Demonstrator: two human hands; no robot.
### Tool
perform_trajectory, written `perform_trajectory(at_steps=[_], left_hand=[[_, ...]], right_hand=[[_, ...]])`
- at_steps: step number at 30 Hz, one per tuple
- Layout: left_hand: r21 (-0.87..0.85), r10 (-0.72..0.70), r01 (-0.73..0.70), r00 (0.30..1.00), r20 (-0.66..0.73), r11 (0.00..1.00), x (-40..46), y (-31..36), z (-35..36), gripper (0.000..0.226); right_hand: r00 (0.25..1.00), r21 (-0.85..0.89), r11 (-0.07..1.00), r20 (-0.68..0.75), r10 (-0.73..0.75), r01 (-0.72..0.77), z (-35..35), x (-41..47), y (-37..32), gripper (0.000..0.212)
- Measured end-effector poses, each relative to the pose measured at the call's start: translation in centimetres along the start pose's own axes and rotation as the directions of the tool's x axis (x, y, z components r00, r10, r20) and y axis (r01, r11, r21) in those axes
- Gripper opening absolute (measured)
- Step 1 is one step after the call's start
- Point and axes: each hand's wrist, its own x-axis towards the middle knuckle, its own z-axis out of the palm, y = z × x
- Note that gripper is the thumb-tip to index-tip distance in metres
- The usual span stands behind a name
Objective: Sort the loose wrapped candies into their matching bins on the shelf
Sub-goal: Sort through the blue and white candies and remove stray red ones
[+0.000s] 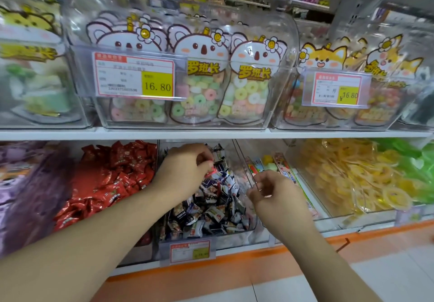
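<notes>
— What takes up the most room?

— The shelf point(211, 134), two tiers of clear bins. On the upper tier a big bin of koala-shaped bags point(202, 71) of ring sweets, with a price tag point(134, 76) reading 16.80; to its right fox-shaped bags point(324, 55) behind a second tag point(336, 89), also 16.80. The bags carry yellow Chinese characters.

— And below?

— Left to right: red wrapped candies point(110, 179), then the middle bin point(244, 161) of dark blue and white wrapped candies point(211, 207), then a bin of yellow ring sweets point(352, 179). The middle bin's front tag point(189, 251) is too blurred to read.

— Where's the free room?

— The middle bin stands open at the top, and both hands are over it. Its clear right wall is just beside the right hand.

— The hands?

— The left hand point(185, 168) pinches a small red wrapped candy point(210, 171) at its fingertips, above the blue and white pile. The right hand point(274, 196) has its fingers curled together near the bin wall; I cannot tell whether it holds anything.
</notes>
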Motion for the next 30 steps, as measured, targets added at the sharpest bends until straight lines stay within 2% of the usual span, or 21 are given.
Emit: perform_trajectory(at_steps=[2,4,5,8,10,13,15,17,20,25,30], left_hand=[[-0.036,-0.019,0.018,1.000,-0.019,0.999,-1.9,0.1,-2.4,0.007],[-0.066,-0.043,0.039,0.998,-0.049,0.997,-3.9,-0.5,-4.7,0.009],[-0.070,-0.053,0.048,0.996,-0.074,0.996,-4.9,-1.0,-5.8,0.010],[-0.026,-0.080,0.076,0.983,-0.165,0.997,-7.6,-2.7,-8.6,0.015],[0.088,-0.046,0.062,0.983,-0.179,0.994,-9.0,-3.8,-9.5,0.026],[0.173,0.044,-0.041,0.999,-0.014,0.984,-10.3,-4.0,-9.4,0.042],[0.180,0.088,-0.115,0.984,0.152,0.977,-10.7,-3.9,-8.4,0.051],[0.187,0.103,-0.152,0.962,0.251,0.970,-10.8,-4.1,-7.5,0.057],[0.183,0.134,-0.187,0.953,0.272,0.965,-10.8,-5.2,-6.5,0.059],[0.155,0.165,-0.210,0.951,0.261,0.965,-10.8,-6.1,-6.2,0.057],[0.137,0.162,-0.201,0.954,0.254,0.970,-10.9,-6.2,-6.1,0.054]], right_hand=[[0.999,-0.143,0.989,0.004,-0.031,0.032,0.0,-0.4,-0.9,0.024],[0.998,-0.219,0.974,0.006,-0.061,0.061,0.2,-0.7,-1.8,0.044],[0.996,-0.239,0.967,-0.003,-0.088,0.085,0.2,-0.9,-2.3,0.048],[0.984,-0.301,0.940,-0.027,-0.173,0.157,0.5,-1.2,-3.4,0.040],[0.977,-0.310,0.931,-0.037,-0.212,0.190,0.9,-1.3,-3.9,0.033],[0.960,-0.273,0.923,0.002,-0.282,0.272,2.1,-1.6,-4.2,0.029],[0.936,-0.295,0.889,0.113,-0.333,0.351,2.9,-1.3,-4.3,0.031],[0.906,-0.318,0.851,0.216,-0.364,0.418,3.4,-0.5,-4.7,0.034],[0.900,-0.380,0.821,0.267,-0.344,0.426,3.9,0.9,-5.3,0.034],[0.915,-0.518,0.772,0.350,-0.202,0.369,5.7,1.8,-5.1,0.017],[0.946,-0.540,0.797,0.305,-0.113,0.270,7.2,2.1,-4.7,0.014]])
